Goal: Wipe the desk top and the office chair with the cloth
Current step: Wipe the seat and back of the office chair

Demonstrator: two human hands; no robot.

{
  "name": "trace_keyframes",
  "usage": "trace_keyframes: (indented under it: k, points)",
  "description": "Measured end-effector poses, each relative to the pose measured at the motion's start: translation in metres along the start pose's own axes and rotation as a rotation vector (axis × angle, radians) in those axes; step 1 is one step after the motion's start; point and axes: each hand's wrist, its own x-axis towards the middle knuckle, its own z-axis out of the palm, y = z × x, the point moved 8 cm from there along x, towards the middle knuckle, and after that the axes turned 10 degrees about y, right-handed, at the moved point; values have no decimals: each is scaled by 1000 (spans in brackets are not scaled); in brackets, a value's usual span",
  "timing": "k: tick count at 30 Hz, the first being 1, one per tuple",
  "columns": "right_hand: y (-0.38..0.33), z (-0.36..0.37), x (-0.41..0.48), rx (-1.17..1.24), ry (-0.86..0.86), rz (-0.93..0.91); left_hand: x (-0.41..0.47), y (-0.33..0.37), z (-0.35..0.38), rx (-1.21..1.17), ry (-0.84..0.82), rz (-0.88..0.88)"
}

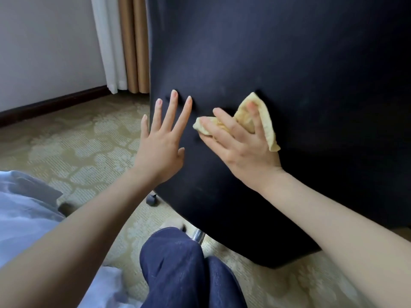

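The dark navy back of the office chair [289, 74] fills the upper right of the head view. My right hand [240, 145] presses a crumpled yellow cloth [264, 121] flat against the chair back, fingers spread over it. My left hand [165, 138] rests on the chair's left edge with straight, spread fingers and holds nothing. The desk top is out of view.
Patterned beige carpet [73, 147] covers the floor. A chair castor [152, 200] and a chrome leg [198, 235] show under the chair. My knee in blue jeans [175, 258] is close to the chair. A white wall, dark skirting board and curtains [124, 43] stand at the back left.
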Motion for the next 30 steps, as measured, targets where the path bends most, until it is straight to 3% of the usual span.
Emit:
trace_keyframes:
  k: [8, 10, 15, 23, 30]
  points:
    - [-98, 49, -22, 24, -374, -374, 12, -8, 5, -48, -6, -5]
    - [-118, 59, -32, 52, -516, -397, 14, -11, 2, -43, -22, 12]
    - [-166, 69, -70, 170, -647, -451, 18, -16, 0, 7, -70, 53]
    - [-187, 48, -147, 329, -732, -637, 17, -18, 1, -59, -151, -3]
    - [-132, 5, -176, 371, -659, -525, 12, -9, -5, -88, -209, -99]
